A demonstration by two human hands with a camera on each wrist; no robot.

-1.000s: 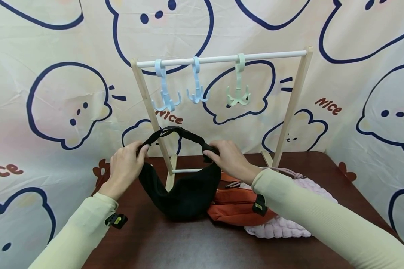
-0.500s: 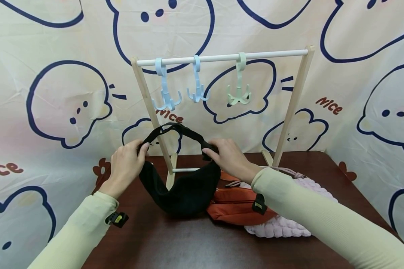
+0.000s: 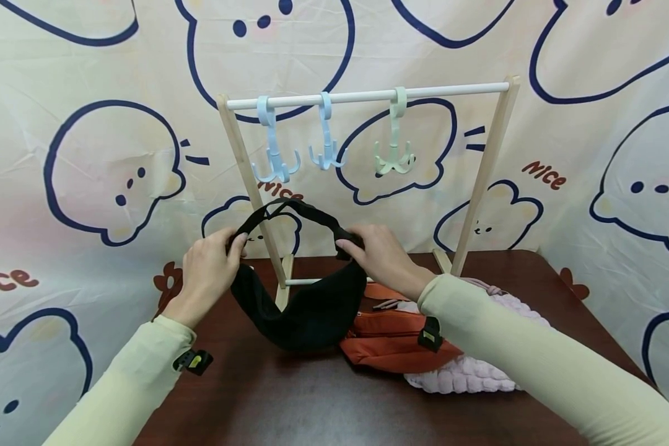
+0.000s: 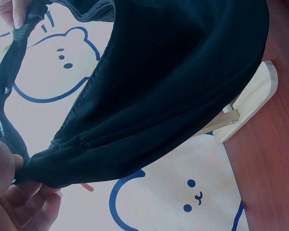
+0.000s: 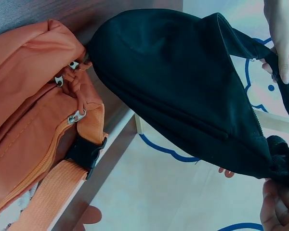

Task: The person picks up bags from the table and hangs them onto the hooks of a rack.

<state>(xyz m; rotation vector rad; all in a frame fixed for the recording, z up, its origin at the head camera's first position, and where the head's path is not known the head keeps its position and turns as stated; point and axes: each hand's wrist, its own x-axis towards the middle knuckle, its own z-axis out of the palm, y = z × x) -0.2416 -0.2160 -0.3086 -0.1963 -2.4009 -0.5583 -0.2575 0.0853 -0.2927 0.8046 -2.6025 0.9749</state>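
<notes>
Both hands hold a black shoulder bag by its strap. My left hand pinches the strap's left end, thumb toward me; the left wrist view shows the fingers round the gathered fabric. At the other end, my right hand grips the strap near a bunched part. Between the hands the strap arches upward, and the bag's body hangs below, its bottom close to the table. A zipper runs along the bag's upper edge.
Behind stands a wooden rack with a white rod carrying two blue hooks and one green hook. An orange bag with a black buckle lies on the brown table, over a fluffy pink bag. Printed cloth surrounds the table.
The black bag has risen slightly, and its strap arches a little higher. My right hand has shifted up a bit; the left hand has barely moved.
</notes>
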